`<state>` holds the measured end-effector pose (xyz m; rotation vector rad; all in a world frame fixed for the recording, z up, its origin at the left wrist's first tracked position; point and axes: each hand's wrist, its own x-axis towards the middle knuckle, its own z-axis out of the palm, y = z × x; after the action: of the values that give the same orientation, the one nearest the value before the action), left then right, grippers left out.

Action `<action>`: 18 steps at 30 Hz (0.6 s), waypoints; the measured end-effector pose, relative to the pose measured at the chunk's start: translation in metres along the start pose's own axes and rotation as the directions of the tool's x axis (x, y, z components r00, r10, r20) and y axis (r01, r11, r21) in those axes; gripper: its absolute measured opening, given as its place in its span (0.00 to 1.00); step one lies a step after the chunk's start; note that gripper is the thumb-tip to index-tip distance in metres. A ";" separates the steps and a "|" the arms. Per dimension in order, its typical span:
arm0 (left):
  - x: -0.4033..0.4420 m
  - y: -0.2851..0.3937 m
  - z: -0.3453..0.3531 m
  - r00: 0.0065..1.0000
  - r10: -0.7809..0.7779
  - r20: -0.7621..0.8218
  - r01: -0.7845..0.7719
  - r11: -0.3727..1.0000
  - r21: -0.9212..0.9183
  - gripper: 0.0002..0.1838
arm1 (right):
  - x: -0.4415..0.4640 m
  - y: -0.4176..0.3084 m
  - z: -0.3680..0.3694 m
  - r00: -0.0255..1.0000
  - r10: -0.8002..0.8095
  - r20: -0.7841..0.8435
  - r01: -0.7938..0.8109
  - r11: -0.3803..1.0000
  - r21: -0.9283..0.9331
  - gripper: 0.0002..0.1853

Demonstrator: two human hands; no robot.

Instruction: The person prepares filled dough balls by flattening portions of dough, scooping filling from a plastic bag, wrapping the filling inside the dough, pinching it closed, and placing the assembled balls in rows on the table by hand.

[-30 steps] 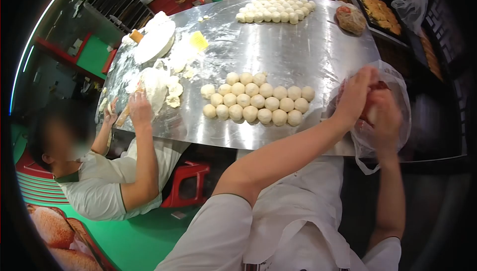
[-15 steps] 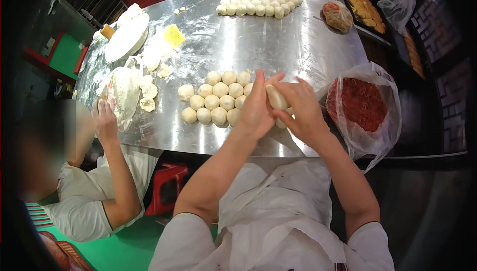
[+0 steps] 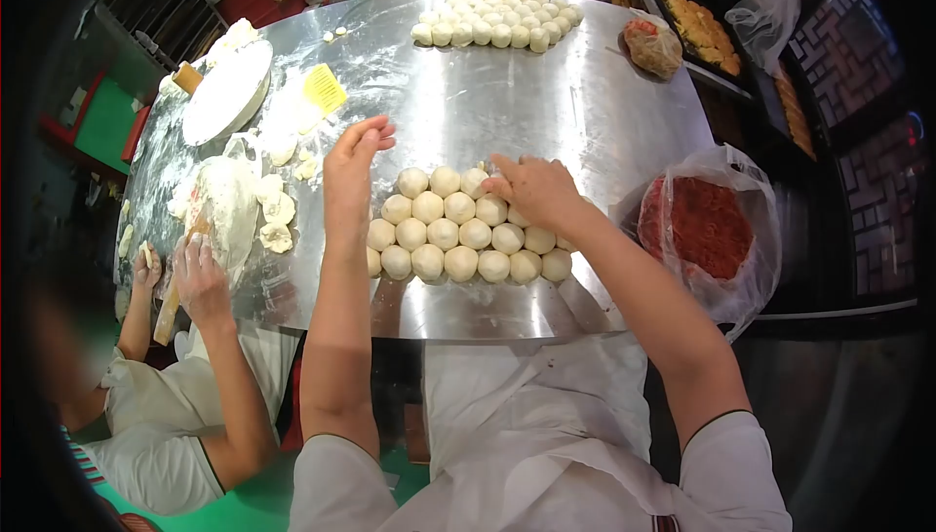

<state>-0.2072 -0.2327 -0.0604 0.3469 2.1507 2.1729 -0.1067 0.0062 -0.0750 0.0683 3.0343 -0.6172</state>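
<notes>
Several pale, round dough balls (image 3: 443, 233) lie packed in rows on the steel table, in front of my body. My left hand (image 3: 353, 161) is raised at the left of these rows, open and holding nothing, its fingers loosely bent toward the right. Over the back right of the rows is my right hand (image 3: 539, 191), its fingers curled down and closed among the dough balls. What lies under its palm and fingertips is hidden.
At the right edge stands a plastic bag of red filling (image 3: 694, 228). A second batch of dough balls (image 3: 499, 20) sits at the far side. Left are a yellow scraper (image 3: 324, 90), a white basin (image 3: 227, 93) and a co-worker's hands (image 3: 200, 278) near a rolling pin (image 3: 168, 314).
My hands have parted from around one dough ball. The left moved left and up; the right stayed over the right of the rows. The co-worker's second hand and rolling pin now show.
</notes>
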 end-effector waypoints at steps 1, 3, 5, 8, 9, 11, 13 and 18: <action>-0.001 -0.002 -0.008 0.998 0.013 -0.056 -0.013 1.000 -0.005 0.16 | 0.003 -0.001 -0.008 0.999 0.037 0.025 -0.035 0.997 -0.075 0.20; -0.006 -0.006 -0.025 0.996 -0.013 -0.093 0.015 1.000 0.019 0.15 | 0.018 0.017 -0.003 0.999 -0.042 -0.031 0.044 0.996 0.083 0.15; -0.012 -0.014 -0.044 0.987 -0.035 -0.155 0.055 0.991 0.125 0.15 | 0.035 0.030 0.004 0.989 -0.117 -0.094 0.137 0.961 0.240 0.12; -0.024 -0.025 -0.070 0.998 -0.044 -0.043 0.056 0.930 0.364 0.17 | 0.059 0.035 0.012 0.984 -0.164 0.065 0.112 0.866 0.487 0.09; -0.027 -0.028 -0.076 0.997 -0.054 0.047 0.022 0.860 0.510 0.19 | 0.064 0.033 0.010 0.983 -0.169 0.069 0.114 0.864 0.490 0.09; -0.033 -0.035 -0.082 0.991 -0.046 0.129 -0.045 0.779 0.625 0.22 | 0.068 0.033 0.006 0.957 -0.079 0.280 -0.042 0.913 0.405 0.08; -0.038 -0.042 -0.081 0.962 0.015 0.271 -0.199 0.718 0.667 0.22 | 0.062 0.030 0.002 0.978 0.013 0.210 -0.104 0.899 0.426 0.08; -0.032 -0.058 -0.096 0.970 -0.242 0.004 0.234 0.941 0.246 0.19 | 0.040 0.047 0.003 0.995 -0.045 -0.085 0.074 0.924 0.375 0.10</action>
<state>-0.2017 -0.3324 -0.1211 0.1251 2.3089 1.7681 -0.1438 0.0498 -0.0985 0.0111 2.9477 -1.2245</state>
